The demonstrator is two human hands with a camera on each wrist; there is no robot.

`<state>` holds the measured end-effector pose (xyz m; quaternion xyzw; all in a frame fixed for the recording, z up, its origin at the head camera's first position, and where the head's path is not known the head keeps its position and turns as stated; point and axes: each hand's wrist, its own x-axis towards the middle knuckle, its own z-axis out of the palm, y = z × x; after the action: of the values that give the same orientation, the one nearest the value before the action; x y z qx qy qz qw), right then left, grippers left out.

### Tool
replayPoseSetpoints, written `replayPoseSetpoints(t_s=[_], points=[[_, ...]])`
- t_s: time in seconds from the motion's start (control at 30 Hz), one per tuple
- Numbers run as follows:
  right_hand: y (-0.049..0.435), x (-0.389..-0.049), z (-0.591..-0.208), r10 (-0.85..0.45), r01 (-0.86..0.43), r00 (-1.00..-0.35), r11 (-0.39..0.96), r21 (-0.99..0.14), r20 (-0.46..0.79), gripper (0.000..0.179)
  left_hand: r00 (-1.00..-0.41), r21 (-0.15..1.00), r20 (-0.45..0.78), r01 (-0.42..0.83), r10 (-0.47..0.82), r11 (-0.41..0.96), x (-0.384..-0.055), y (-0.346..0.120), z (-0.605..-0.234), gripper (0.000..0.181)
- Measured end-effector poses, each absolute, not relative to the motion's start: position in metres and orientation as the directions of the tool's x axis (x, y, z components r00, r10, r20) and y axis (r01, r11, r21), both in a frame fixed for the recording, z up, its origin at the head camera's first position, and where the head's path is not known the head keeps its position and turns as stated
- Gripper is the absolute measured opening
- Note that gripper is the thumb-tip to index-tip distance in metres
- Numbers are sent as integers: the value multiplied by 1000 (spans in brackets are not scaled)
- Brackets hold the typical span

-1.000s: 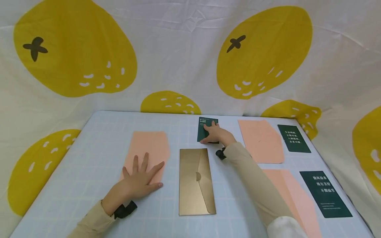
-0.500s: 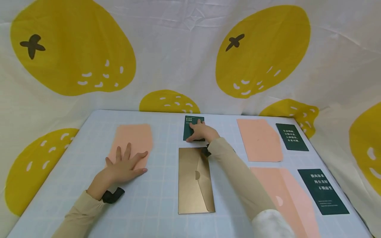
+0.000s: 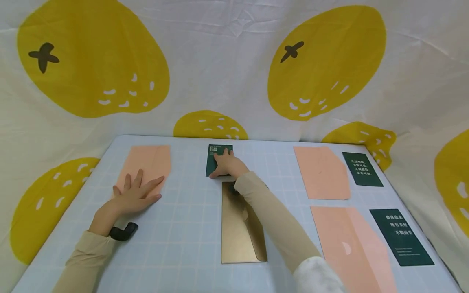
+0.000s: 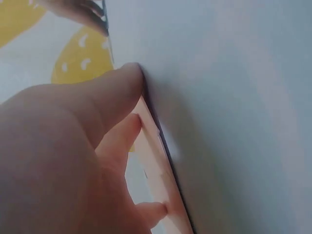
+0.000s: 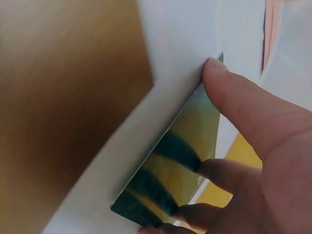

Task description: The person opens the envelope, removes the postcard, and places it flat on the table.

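Observation:
My left hand (image 3: 130, 199) lies with spread fingers on a pink envelope (image 3: 146, 160) at the table's left; the left wrist view shows its thumb and fingertips on the pink paper (image 4: 153, 146). Toward the back middle, my right hand (image 3: 229, 165) rests spread on a small dark green card (image 3: 211, 162) with white print. In the right wrist view the thumb touches one corner of the green card (image 5: 161, 156) and the other fingertips press along its face. A gold envelope (image 3: 238, 232) lies just in front of that card, its upper right part hidden by my right forearm.
On the right side lie two more pink envelopes, one farther back (image 3: 322, 175) and one nearer (image 3: 351, 244). Beside them are two green cards with white writing, a far one (image 3: 362, 169) and a near one (image 3: 401, 238). A patterned white cloth (image 3: 220, 61) hangs behind the table.
Both hands have moved left, the left one carrying the pink envelope along the table toward the back left, the right one sliding the green card left. The gold envelope has stayed put.

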<state>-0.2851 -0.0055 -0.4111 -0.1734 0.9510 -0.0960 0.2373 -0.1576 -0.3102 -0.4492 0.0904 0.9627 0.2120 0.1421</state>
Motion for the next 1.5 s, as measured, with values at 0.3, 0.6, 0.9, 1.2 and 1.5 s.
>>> replayPoseSetpoints(t_s=[0.3, 0.6, 0.9, 1.2, 1.5], points=[[-44, -264, -420, -375, -280, -846, 917, -284, -379, 88, -946, 498, -228, 92, 232, 862, -160, -344, -456, 69], [-76, -240, -427, -449, -374, -839, 886, -275, -306, 87, -963, 518, -186, 74, 196, 852, -160, -350, -456, 68], [-76, -216, -421, -484, -417, -810, 872, -256, -332, 79, -959, 477, -230, 36, 164, 878, -165, -346, -456, 75], [-96, -202, -426, -509, -468, -795, 861, -200, -331, 77, -958, 455, -249, 13, 142, 890, -164, -346, -454, 74], [-119, -201, -432, -472, -442, -828, 881, -168, -301, 80, -961, 461, -253, -15, 115, 888, -160, -347, -450, 75]])
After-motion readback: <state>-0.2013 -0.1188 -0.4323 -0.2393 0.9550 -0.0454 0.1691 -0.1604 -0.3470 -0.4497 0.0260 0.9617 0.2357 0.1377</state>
